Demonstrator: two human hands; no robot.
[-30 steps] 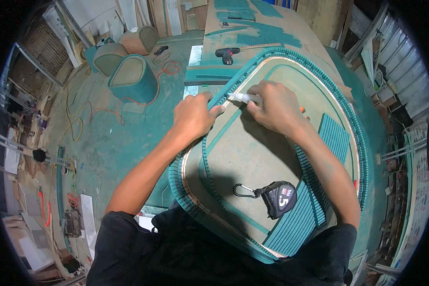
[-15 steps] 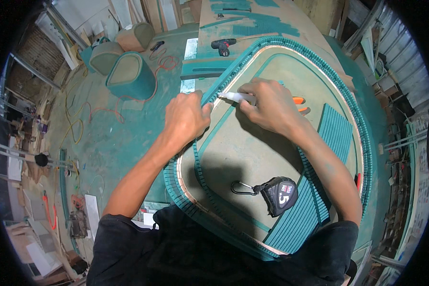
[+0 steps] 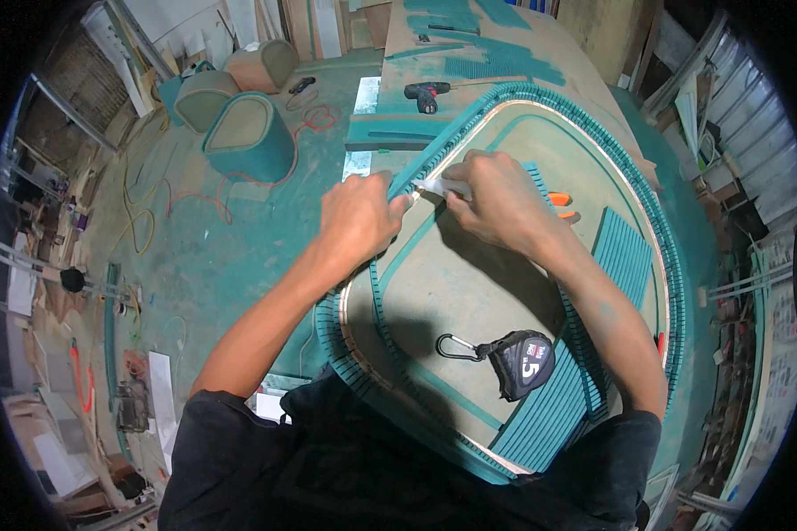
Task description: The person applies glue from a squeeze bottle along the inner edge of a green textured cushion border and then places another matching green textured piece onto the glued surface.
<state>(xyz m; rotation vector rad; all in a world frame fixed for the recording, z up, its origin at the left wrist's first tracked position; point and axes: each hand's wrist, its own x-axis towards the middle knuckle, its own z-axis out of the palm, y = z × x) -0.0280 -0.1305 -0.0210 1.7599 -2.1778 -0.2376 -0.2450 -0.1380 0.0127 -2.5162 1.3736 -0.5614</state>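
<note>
Hands point(image 3: 356, 212) hold white bottle point(image 3: 446, 188) and slatted teal rim point(image 3: 675, 292).

In the middle of the frame, a curved rim point(image 3: 677, 301) is showing teal crossed by fine dark lines, and a bottle point(image 3: 438, 186) is looking whitish. At lower right, a slatted panel point(image 3: 540, 425) is alternating teal with dark stripes, while a tape measure point(image 3: 522, 365) is appearing black with white and reddish markings.

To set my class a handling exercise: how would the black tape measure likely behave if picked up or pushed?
The black tape measure would probably feel stiff, since its case looks solid and chunky. Its blocky outline suggests sliding rather than rolling. The carabiner, attached at one end, would likely dangle or swing.
</note>
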